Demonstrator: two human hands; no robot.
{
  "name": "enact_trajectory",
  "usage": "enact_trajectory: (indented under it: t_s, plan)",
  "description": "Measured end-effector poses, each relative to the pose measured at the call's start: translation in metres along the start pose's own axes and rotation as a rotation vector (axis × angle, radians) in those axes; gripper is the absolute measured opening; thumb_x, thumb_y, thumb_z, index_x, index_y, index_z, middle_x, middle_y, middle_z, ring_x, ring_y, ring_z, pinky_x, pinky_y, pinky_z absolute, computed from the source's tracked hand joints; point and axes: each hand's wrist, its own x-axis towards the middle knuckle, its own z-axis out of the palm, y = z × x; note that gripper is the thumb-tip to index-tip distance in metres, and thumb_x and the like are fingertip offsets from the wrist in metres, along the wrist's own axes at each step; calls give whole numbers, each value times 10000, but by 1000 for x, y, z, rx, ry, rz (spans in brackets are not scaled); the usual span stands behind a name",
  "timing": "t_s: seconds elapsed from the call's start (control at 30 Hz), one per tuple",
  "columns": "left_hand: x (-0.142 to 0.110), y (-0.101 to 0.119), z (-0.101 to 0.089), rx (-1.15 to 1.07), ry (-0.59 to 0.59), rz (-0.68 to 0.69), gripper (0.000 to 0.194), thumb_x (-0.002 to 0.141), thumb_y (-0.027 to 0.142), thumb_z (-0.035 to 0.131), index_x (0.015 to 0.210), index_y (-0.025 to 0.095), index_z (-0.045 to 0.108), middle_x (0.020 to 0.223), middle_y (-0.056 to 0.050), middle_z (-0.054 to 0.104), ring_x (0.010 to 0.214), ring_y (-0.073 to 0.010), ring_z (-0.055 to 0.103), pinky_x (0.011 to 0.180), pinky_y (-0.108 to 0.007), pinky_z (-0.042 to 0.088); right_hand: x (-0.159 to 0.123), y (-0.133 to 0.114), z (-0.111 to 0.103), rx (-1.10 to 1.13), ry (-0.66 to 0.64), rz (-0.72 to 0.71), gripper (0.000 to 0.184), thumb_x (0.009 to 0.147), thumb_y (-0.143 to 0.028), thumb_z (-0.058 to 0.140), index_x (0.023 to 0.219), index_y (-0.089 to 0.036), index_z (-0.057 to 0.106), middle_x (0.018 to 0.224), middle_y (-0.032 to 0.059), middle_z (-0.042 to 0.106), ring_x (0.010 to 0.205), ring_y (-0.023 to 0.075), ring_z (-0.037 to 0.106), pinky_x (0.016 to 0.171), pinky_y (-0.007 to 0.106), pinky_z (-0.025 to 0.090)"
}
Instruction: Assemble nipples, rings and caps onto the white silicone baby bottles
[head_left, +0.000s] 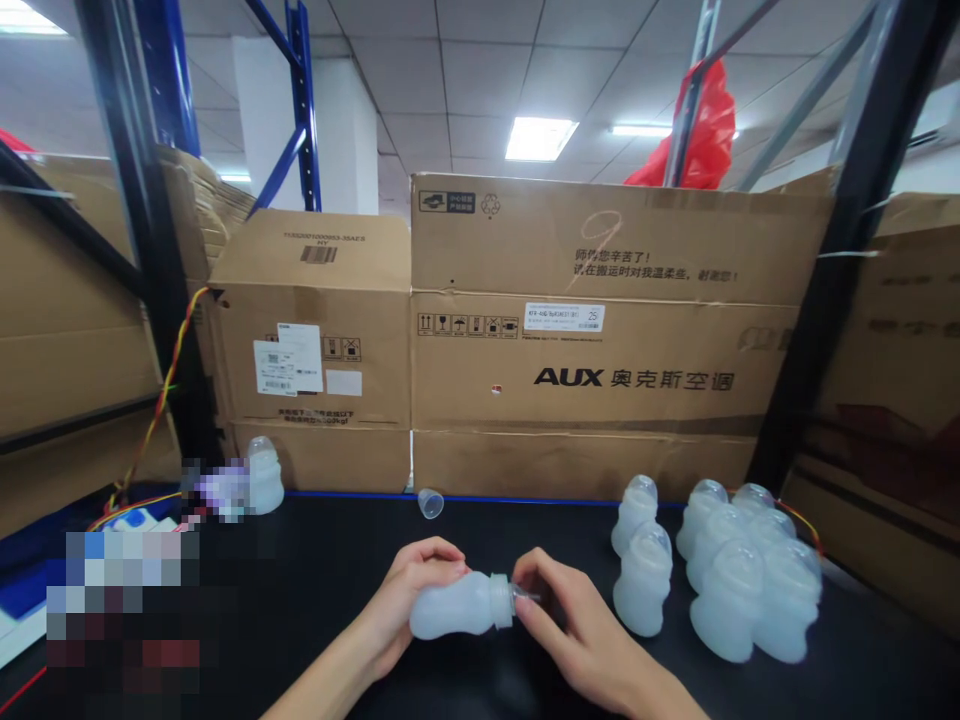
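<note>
My left hand (409, 590) grips a translucent white baby bottle (457, 608) that lies on its side above the black table (315, 580). The fingertips of my right hand (570, 620) pinch the clear nipple (523, 596) at the bottle's neck ring. A group of several capped bottles (739, 585) stands upright to the right of my hands, two of them (641, 565) a little apart and nearer to me. A small clear cap (430, 503) lies on the table beyond my hands.
One more capped bottle (265, 476) stands at the back left. Large cardboard boxes (600, 350) line the back of the table. Black rack posts (832, 260) rise at both sides. Red and yellow wires (161, 400) hang at left.
</note>
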Motion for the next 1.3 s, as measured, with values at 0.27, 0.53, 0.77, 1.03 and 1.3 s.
enact_trajectory:
  t_s: [0.27, 0.53, 0.77, 1.03, 1.3]
  plan:
    - [1, -4, 0, -39, 20, -29, 323, 630, 300, 826, 871, 148, 673, 824, -59, 765, 683, -148, 656, 640, -256, 463, -5, -6, -8, -79, -104, -20, 217, 1041, -451, 511, 1046, -244, 576, 897, -4, 618, 786, 158, 533, 739, 288, 405]
    - [-7, 2, 6, 35, -44, 137, 434, 620, 429, 922, 825, 147, 663, 829, -57, 748, 678, -133, 627, 622, -236, 449, -6, -4, -1, -84, -86, -11, 349, 1108, -482, 366, 957, -221, 541, 824, -22, 564, 733, 134, 485, 707, 283, 357]
    - [-29, 0, 14, 654, -234, 222, 618, 606, 364, 940, 1163, 254, 696, 1108, -47, 738, 921, -231, 709, 813, -325, 558, -2, 7, 8, -11, -33, 15, 514, 1102, -539, 346, 730, -193, 418, 639, -42, 402, 599, 113, 340, 599, 295, 257]
    - [-27, -19, 14, 1235, -187, 773, 672, 762, 177, 802, 1391, 226, 572, 1341, -83, 729, 1156, -308, 740, 978, -431, 628, 4, 13, 25, 149, 47, 121, 572, 1064, -640, 371, 713, -190, 410, 661, -40, 364, 629, 115, 316, 587, 283, 258]
    - [-14, -17, 0, 1279, -77, 1095, 746, 746, 136, 832, 1406, 270, 511, 1290, -65, 757, 1052, -276, 780, 852, -405, 669, 0, -4, 4, 176, -44, 91, 420, 1094, -558, 397, 922, -199, 530, 754, -39, 508, 697, 121, 447, 669, 259, 356]
